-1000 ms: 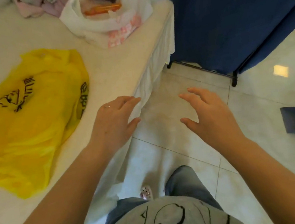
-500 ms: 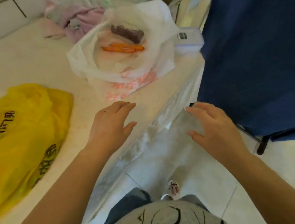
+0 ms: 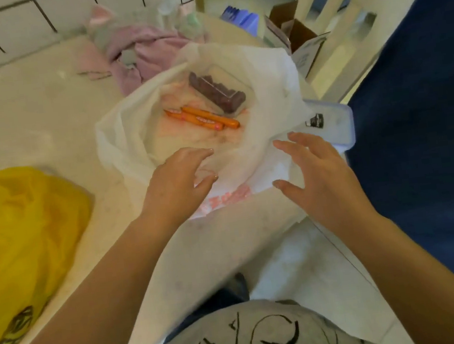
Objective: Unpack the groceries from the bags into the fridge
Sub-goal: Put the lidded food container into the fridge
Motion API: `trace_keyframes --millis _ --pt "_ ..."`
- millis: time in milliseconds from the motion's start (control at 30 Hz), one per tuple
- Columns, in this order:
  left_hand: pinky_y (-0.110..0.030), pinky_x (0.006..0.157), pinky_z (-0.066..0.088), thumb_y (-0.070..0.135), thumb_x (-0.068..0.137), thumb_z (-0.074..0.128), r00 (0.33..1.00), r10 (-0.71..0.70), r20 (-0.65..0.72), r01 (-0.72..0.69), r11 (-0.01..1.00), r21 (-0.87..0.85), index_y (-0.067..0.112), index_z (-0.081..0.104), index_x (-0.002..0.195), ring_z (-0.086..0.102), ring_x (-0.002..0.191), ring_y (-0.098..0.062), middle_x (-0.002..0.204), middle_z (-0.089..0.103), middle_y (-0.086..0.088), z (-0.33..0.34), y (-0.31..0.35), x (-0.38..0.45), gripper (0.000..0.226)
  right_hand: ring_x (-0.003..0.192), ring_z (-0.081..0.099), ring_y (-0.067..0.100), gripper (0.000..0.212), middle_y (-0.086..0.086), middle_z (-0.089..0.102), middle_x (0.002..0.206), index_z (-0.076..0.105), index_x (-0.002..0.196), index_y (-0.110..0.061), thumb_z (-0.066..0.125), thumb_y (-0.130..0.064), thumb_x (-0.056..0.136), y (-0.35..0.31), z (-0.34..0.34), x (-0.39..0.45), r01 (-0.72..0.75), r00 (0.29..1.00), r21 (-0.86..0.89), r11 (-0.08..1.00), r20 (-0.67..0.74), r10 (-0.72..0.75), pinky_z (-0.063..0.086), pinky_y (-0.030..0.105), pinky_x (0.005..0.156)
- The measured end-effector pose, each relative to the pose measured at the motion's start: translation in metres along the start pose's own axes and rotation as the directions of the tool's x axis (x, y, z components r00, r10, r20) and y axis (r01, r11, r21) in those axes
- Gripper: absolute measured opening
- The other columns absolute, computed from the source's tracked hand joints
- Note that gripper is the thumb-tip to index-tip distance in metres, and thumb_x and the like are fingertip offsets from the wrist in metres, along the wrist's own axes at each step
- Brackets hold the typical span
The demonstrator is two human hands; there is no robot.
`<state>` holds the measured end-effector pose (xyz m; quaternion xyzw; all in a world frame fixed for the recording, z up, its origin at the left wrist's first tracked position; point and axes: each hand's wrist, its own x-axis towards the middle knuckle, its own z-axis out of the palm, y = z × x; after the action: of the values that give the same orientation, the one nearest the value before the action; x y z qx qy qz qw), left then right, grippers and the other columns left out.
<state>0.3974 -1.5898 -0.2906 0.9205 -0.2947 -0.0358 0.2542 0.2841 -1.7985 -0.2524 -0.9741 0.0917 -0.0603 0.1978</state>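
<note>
A white plastic bag (image 3: 129, 132) lies open on the cream table (image 3: 40, 109). Inside it are two orange sausage sticks (image 3: 202, 118) and a clear box of dark purple fruit (image 3: 217, 91). A plastic container with a blue-rimmed lid (image 3: 334, 124) rests against the bag's right side. My left hand (image 3: 176, 183) hovers open over the bag's near rim. My right hand (image 3: 321, 177) is open too, at the bag's right edge just below the container. Neither hand holds anything. A flattened yellow bag (image 3: 22, 234) lies at the left.
Pink and grey cloth (image 3: 145, 50) is heaped behind the white bag near the tiled wall (image 3: 15, 20). An open cardboard box (image 3: 298, 37) stands beyond the table's far end. A dark blue curtain (image 3: 419, 119) hangs close on the right, over pale floor tiles (image 3: 313, 275).
I have stepped closer and looked up the table. Both hands have moved forward from over the table edge and floor to the near rim of the white bag.
</note>
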Motion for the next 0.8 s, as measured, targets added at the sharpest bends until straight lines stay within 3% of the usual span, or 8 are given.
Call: trace_keyframes --millis 233,333,433,567,667,800 --pt "-0.028 0.093 0.037 0.026 0.085 0.065 0.991 -0.136 -0.009 0.132 0.974 -0.184 0.016 0.053 0.130 0.050 0.117 -0.019 0.126 0.057 -0.003 0.010 -0.002 0.088 0.048 0.134 0.030 0.020 0.063 -0.002 0.033 0.147 0.038 0.140 -0.027 0.067 -0.032 0.084 0.026 0.008 0.095 -0.002 0.993 0.031 1.000 0.115 -0.001 0.034 0.036 0.103" --pt "-0.024 0.094 0.038 0.025 0.085 0.066 0.964 -0.267 -0.012 0.252 0.921 -0.296 0.016 0.050 0.132 0.051 0.117 -0.015 0.129 0.055 -0.001 0.021 -0.009 0.112 0.051 0.125 0.040 0.016 0.062 -0.002 0.036 0.143 0.041 0.138 -0.025 0.068 -0.031 0.083 0.029 0.018 0.138 0.071 0.988 0.077 0.994 0.130 -0.081 0.039 0.029 0.093" --pt "-0.014 0.089 0.039 0.024 0.083 0.068 0.897 -0.441 0.015 0.393 0.784 -0.480 0.019 0.050 0.131 0.053 0.109 -0.008 0.121 0.056 0.007 0.036 -0.015 0.133 0.051 0.115 0.045 0.009 0.066 -0.005 0.035 0.142 0.038 0.141 -0.023 0.068 -0.030 0.083 0.033 0.032 0.184 0.077 0.971 0.142 0.987 0.214 -0.107 0.032 0.015 0.081" --pt "-0.013 0.076 0.046 0.022 0.083 0.070 0.756 -0.651 0.068 0.485 0.488 -0.726 0.017 0.051 0.130 0.059 0.103 -0.010 0.115 0.062 0.004 0.055 -0.020 0.162 0.051 0.119 0.044 0.011 0.073 -0.005 0.033 0.144 0.033 0.144 -0.023 0.069 -0.032 0.081 0.040 0.056 0.232 0.069 0.928 0.198 0.978 0.347 -0.135 0.028 0.012 0.084" --pt "-0.023 0.088 0.047 0.037 0.077 0.072 0.691 -0.714 0.109 0.501 0.366 -0.784 0.020 0.049 0.132 0.058 0.110 -0.011 0.123 0.061 0.004 0.066 -0.021 0.183 0.062 0.134 0.030 0.017 0.077 -0.002 0.026 0.151 0.028 0.146 -0.023 0.068 -0.034 0.081 0.055 0.065 0.253 0.101 0.885 0.172 0.980 0.435 -0.167 0.025 0.021 0.103" --pt "-0.038 0.100 0.046 0.031 0.082 0.070 0.633 -0.761 0.143 0.514 0.276 -0.812 0.021 0.043 0.136 0.056 0.112 -0.009 0.124 0.056 0.007 0.073 -0.015 0.206 0.061 0.143 0.011 0.019 0.074 -0.004 0.011 0.157 0.022 0.147 -0.027 0.063 -0.034 0.086 0.073 0.066 0.271 0.091 0.863 0.074 0.993 0.492 -0.116 0.017 0.035 0.116"
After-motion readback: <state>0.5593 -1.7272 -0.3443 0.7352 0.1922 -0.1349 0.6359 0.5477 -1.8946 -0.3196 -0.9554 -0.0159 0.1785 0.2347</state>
